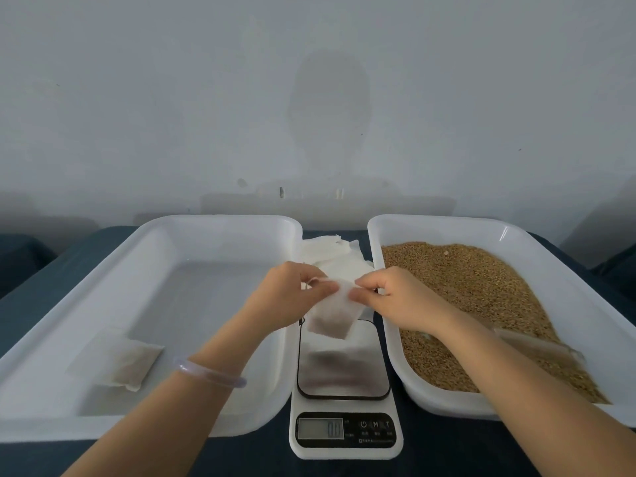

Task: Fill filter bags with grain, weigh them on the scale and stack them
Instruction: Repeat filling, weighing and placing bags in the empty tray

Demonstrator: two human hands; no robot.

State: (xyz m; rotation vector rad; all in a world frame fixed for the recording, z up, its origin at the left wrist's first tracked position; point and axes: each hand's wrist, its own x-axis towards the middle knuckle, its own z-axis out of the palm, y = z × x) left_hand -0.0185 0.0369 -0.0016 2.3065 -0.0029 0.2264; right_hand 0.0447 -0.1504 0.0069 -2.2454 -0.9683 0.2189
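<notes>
**Pinching a part-filled bag above the scale**

Both hands meet over the middle of the table. The left hand and the right hand each pinch the upper edge of a small white paper filter bag, thumb and fingertips closed on it. Brown contents show through its lower half. The bag hangs in the air above the steel platform of the white digital kitchen scale, not touching it (the display seems to read zero).

To the left sits a wide white plastic tray, with one flat filled filter bag lying in its near left corner. To the right, a matching white tray holds golden-brown grain, and a clear plastic scoop lies in it. A loose pile of empty white bags lies behind the scale, between the trays. A pale translucent bangle circles the left wrist.
</notes>
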